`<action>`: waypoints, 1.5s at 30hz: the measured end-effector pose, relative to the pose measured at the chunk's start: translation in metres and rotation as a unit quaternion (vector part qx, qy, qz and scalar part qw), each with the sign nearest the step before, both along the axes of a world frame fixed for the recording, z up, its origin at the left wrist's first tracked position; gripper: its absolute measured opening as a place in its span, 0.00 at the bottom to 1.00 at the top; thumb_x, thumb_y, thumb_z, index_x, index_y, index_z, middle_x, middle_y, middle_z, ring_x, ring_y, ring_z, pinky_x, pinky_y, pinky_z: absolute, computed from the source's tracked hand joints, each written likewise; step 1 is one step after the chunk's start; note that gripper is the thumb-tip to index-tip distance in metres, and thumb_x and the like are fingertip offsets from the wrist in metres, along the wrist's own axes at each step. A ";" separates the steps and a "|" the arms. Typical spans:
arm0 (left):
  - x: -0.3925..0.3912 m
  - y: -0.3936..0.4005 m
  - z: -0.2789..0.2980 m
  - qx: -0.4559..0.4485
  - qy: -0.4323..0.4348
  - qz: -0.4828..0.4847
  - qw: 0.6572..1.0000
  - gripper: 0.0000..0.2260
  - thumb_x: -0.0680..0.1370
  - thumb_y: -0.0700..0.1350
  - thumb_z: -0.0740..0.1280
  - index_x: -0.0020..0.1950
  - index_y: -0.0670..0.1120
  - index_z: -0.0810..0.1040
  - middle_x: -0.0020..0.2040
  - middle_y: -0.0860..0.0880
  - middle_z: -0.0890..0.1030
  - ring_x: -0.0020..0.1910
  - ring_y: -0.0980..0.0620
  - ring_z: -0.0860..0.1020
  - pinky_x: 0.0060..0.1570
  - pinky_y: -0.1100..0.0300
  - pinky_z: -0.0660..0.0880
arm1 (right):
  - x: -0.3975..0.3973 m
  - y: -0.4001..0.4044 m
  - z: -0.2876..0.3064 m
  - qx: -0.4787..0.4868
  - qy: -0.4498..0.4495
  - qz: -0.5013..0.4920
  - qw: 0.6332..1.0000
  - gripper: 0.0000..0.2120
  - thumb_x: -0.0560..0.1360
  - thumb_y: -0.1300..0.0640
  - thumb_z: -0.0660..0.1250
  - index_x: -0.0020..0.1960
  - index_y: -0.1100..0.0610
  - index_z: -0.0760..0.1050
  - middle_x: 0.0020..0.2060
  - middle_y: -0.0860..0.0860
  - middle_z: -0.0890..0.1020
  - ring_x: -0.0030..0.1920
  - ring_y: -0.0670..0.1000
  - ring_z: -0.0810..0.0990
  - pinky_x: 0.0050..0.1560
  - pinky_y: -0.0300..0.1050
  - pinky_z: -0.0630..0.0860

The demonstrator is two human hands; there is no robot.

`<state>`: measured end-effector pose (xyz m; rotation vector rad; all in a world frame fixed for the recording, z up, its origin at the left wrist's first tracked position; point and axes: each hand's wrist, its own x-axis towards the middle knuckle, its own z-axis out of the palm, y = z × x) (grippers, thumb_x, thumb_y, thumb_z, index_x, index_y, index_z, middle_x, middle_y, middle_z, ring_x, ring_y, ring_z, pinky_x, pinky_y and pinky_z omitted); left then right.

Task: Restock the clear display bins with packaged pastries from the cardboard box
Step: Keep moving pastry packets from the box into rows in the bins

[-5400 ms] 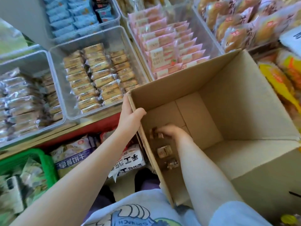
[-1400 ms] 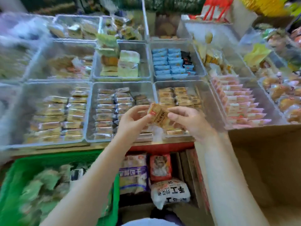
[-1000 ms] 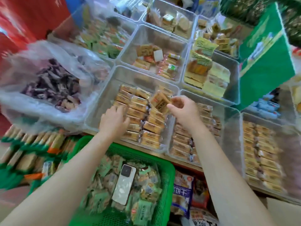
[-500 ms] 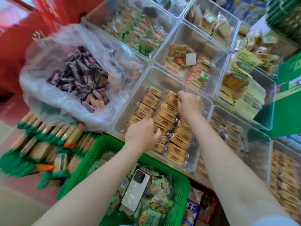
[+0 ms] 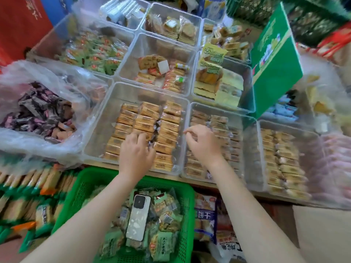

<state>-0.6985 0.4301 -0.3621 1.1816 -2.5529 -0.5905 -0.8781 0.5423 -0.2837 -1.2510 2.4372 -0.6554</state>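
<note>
Pastries point(image 5: 150, 130), in tan wrappers, lie in three rows inside the clear bin point(image 5: 106, 114) at the middle of the view, filling its near and right parts while the far strip at 12 o'clock shows bare floor. The left hand point(image 5: 137, 151) rests on the middle row at the bin's 6 o'clock, fingers curled down onto the packets; whether it pinches one cannot be told. The right hand point(image 5: 201, 143) hovers over the wall shared with the next bin point(image 5: 245, 133) at 3 o'clock, fingers loosely curled, thumb and forefinger close together, nothing seen between them. The risk, as a judgement: pressing on the crowded middle row could buckle it and push packets over their neighbours, since the wrappers look slick and the rows sit tight; a packet nudged right could also slip over the low wall into the wrong bin. Counted: two hands, three rows in this bin, about eight to ten packets per row, though blur forbids an exact tally. One green basket point(image 5: 81, 190) sits at 6 o'clock with one phone point(image 5: 138, 217) lying on its packets. A box corner point(image 5: 322, 234) shows at 4 o'clock.
</note>
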 end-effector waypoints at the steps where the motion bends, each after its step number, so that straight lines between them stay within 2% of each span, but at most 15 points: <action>1: -0.016 0.028 0.007 0.005 0.014 -0.035 0.999 0.16 0.77 0.46 0.67 0.61 0.39 0.77 0.57 0.39 0.77 0.56 0.40 0.75 0.51 0.46 0.76 | -0.005 0.035 0.008 -0.019 -0.039 -0.029 0.999 0.11 0.82 0.58 0.61 0.57 0.54 0.82 0.50 0.47 0.82 0.52 0.46 0.78 0.53 0.40 0.75; 4: -0.073 0.128 0.026 0.108 0.044 -0.117 0.986 0.15 0.79 0.46 0.67 0.63 0.42 0.75 0.60 0.43 0.75 0.57 0.41 0.75 0.47 0.50 0.76 | -0.033 0.145 0.025 -0.095 -0.106 -0.169 0.975 0.12 0.81 0.59 0.63 0.48 0.44 0.81 0.39 0.45 0.84 0.38 0.46 0.83 0.44 0.50 0.82; 8: -0.153 0.268 0.050 0.338 0.042 -0.163 0.926 0.23 0.81 0.50 0.65 0.75 0.49 0.66 0.68 0.48 0.71 0.62 0.52 0.74 0.59 0.53 0.73 | -0.087 0.299 0.033 -0.172 -0.113 -0.354 0.913 0.10 0.75 0.53 0.61 0.41 0.44 0.79 0.34 0.49 0.84 0.34 0.52 0.83 0.42 0.58 0.81; 11: -0.204 0.369 0.058 0.426 0.018 -0.149 0.892 0.29 0.80 0.54 0.68 0.78 0.49 0.63 0.70 0.49 0.71 0.56 0.56 0.74 0.59 0.58 0.70 | -0.125 0.411 0.032 -0.200 -0.103 -0.459 0.859 0.10 0.75 0.57 0.62 0.39 0.48 0.79 0.31 0.47 0.83 0.33 0.53 0.82 0.40 0.55 0.82; 14: -0.244 0.449 0.055 0.470 0.029 -0.132 0.872 0.38 0.75 0.60 0.72 0.79 0.52 0.59 0.75 0.48 0.67 0.70 0.49 0.71 0.69 0.49 0.71 | -0.158 0.495 0.022 -0.141 -0.130 -0.518 0.834 0.10 0.77 0.61 0.62 0.42 0.51 0.80 0.34 0.50 0.83 0.33 0.51 0.82 0.38 0.48 0.80; 17: -0.274 0.507 0.063 0.488 0.048 -0.123 0.863 0.45 0.73 0.61 0.74 0.81 0.58 0.50 0.81 0.52 0.55 0.78 0.48 0.60 0.74 0.43 0.65 | -0.186 0.546 -0.004 0.046 -0.216 -0.492 0.842 0.05 0.80 0.60 0.65 0.52 0.57 0.80 0.46 0.53 0.84 0.43 0.51 0.84 0.47 0.46 0.82; 20: -0.297 0.537 0.063 0.469 0.065 -0.123 0.872 0.47 0.74 0.49 0.75 0.81 0.60 0.45 0.82 0.54 0.49 0.81 0.48 0.52 0.77 0.44 0.59 | -0.210 0.566 -0.041 0.180 -0.295 -0.418 0.840 0.14 0.77 0.60 0.70 0.62 0.62 0.78 0.56 0.57 0.82 0.55 0.58 0.83 0.56 0.52 0.81; 24: -0.305 0.542 0.051 0.497 0.084 -0.114 0.856 0.44 0.75 0.38 0.66 0.81 0.63 0.45 0.81 0.55 0.53 0.79 0.49 0.56 0.75 0.42 0.62 | -0.215 0.576 -0.098 0.361 -0.399 -0.273 0.798 0.15 0.81 0.59 0.65 0.64 0.65 0.76 0.55 0.58 0.84 0.45 0.52 0.86 0.41 0.46 0.82; 28: -0.303 0.549 0.049 0.482 0.111 -0.109 0.862 0.41 0.74 0.41 0.64 0.82 0.61 0.48 0.81 0.58 0.56 0.79 0.53 0.57 0.78 0.45 0.58 | -0.204 0.595 -0.133 0.500 -0.387 -0.198 0.749 0.18 0.84 0.54 0.61 0.71 0.61 0.73 0.69 0.57 0.75 0.68 0.57 0.75 0.64 0.50 0.74; 30: -0.305 0.553 0.047 0.476 0.123 -0.107 0.864 0.41 0.73 0.42 0.64 0.82 0.60 0.49 0.81 0.58 0.57 0.79 0.54 0.58 0.78 0.45 0.57 | -0.196 0.599 -0.135 0.558 -0.387 -0.126 0.723 0.24 0.82 0.48 0.65 0.74 0.59 0.69 0.70 0.56 0.73 0.71 0.57 0.71 0.65 0.50 0.71; 36: -0.308 0.558 0.043 0.470 0.135 -0.097 0.867 0.41 0.72 0.42 0.63 0.82 0.58 0.50 0.80 0.57 0.58 0.78 0.54 0.58 0.78 0.44 0.58 | -0.184 0.592 -0.170 0.534 -0.480 -0.128 0.684 0.36 0.74 0.40 0.73 0.75 0.57 0.68 0.64 0.55 0.76 0.64 0.57 0.77 0.65 0.50 0.75; 39: -0.307 0.555 0.041 0.466 0.133 -0.104 0.868 0.41 0.72 0.42 0.63 0.82 0.57 0.50 0.80 0.57 0.58 0.78 0.54 0.58 0.78 0.44 0.57 | -0.179 0.581 -0.174 0.497 -0.481 -0.147 0.707 0.29 0.82 0.47 0.65 0.77 0.58 0.63 0.61 0.57 0.76 0.50 0.54 0.79 0.56 0.45 0.77; 41: -0.306 0.553 0.039 0.467 0.135 -0.112 0.867 0.41 0.72 0.42 0.63 0.82 0.57 0.50 0.80 0.57 0.59 0.78 0.54 0.59 0.78 0.44 0.58 | -0.175 0.575 -0.176 0.506 -0.473 -0.121 0.711 0.24 0.83 0.50 0.62 0.75 0.60 0.67 0.62 0.58 0.76 0.50 0.54 0.76 0.56 0.46 0.73; 43: -0.305 0.551 0.037 0.471 0.134 -0.118 0.864 0.41 0.72 0.42 0.63 0.82 0.57 0.50 0.80 0.56 0.59 0.78 0.53 0.59 0.78 0.43 0.58 | -0.174 0.572 -0.169 0.503 -0.499 -0.092 0.699 0.19 0.82 0.51 0.64 0.70 0.58 0.71 0.61 0.58 0.78 0.52 0.55 0.77 0.55 0.47 0.74; 45: -0.305 0.549 0.035 0.476 0.134 -0.120 0.861 0.41 0.71 0.43 0.62 0.82 0.58 0.49 0.80 0.56 0.59 0.78 0.52 0.59 0.77 0.42 0.58 | -0.180 0.573 -0.163 0.441 -0.574 -0.170 0.669 0.12 0.80 0.54 0.67 0.61 0.57 0.75 0.53 0.58 0.80 0.45 0.55 0.78 0.55 0.50 0.76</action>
